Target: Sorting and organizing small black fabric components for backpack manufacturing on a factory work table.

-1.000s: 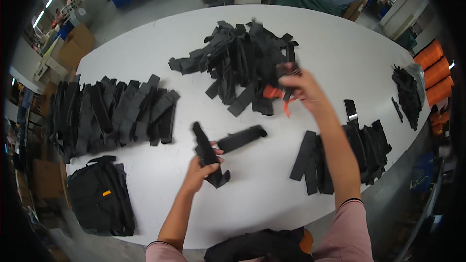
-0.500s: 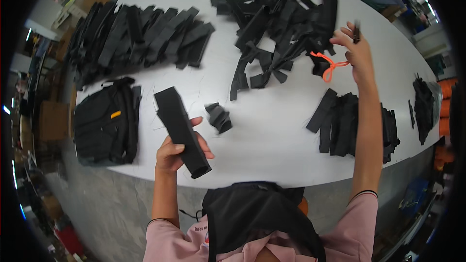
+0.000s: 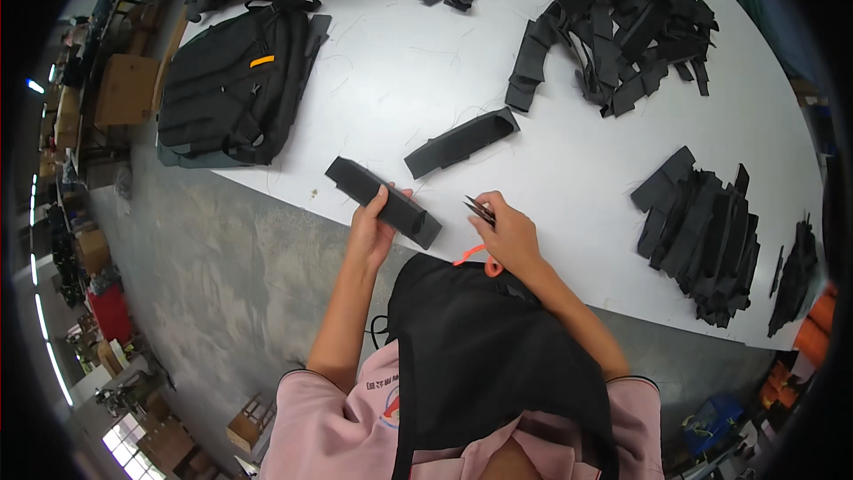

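Note:
A black folded fabric strip (image 3: 402, 213) lies across my left hand (image 3: 375, 229), gripped between thumb and fingers near the table's front edge. Just right of it, my right hand (image 3: 508, 236) is closed around small dark thread snips (image 3: 481, 209), whose points aim left toward the strip without touching it. An orange cord loop (image 3: 491, 265) dangles from the right hand. Beyond both hands another black fabric piece (image 3: 464, 140) rests on the white table.
A black backpack (image 3: 233, 84) with an orange tab sits at the left. Heaps of black fabric strips (image 3: 622, 36) cover the far side, and a neater stack (image 3: 706, 236) lies at the right. More dark strips (image 3: 793, 280) are by the right edge.
My right hand has come from the far right, by the large heap, down next to my left hand, still with the snips. The view has shifted, and the loose fabric piece now lies stretched out.

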`<state>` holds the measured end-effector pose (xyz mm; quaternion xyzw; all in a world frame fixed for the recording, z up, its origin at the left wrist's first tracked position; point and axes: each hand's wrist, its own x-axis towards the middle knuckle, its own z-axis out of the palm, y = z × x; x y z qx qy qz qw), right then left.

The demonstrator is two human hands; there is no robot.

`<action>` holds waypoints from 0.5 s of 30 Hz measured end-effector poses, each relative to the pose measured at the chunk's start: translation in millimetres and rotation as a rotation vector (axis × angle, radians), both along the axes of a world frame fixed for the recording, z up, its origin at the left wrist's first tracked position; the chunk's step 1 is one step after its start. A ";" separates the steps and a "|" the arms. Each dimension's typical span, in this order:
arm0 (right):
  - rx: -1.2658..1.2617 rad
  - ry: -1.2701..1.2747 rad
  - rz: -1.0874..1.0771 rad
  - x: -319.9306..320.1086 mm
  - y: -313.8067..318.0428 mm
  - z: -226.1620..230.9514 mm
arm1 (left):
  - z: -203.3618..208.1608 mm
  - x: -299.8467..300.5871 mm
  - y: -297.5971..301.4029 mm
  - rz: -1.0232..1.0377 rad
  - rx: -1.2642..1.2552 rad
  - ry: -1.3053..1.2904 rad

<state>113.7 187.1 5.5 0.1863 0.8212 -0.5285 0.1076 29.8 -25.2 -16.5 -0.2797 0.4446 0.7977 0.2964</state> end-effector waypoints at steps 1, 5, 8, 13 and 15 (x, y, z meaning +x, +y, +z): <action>0.124 0.070 0.066 0.6 -3.9 -1.8 | 0.2 0.4 1.8 -0.009 -0.013 0.022; 0.405 0.326 0.227 -6.5 -10.0 10.2 | 4.2 5.8 6.8 -0.041 -0.098 0.079; 0.603 0.506 0.361 -23.4 -12.1 1.8 | 13.0 7.1 14.8 -0.065 -0.141 0.071; 0.678 0.555 0.497 -39.3 -14.1 -2.8 | 14.4 6.7 16.7 -0.084 -0.146 0.083; 0.678 0.620 0.487 -45.4 -16.7 -5.4 | 14.8 6.5 18.2 -0.084 -0.154 0.075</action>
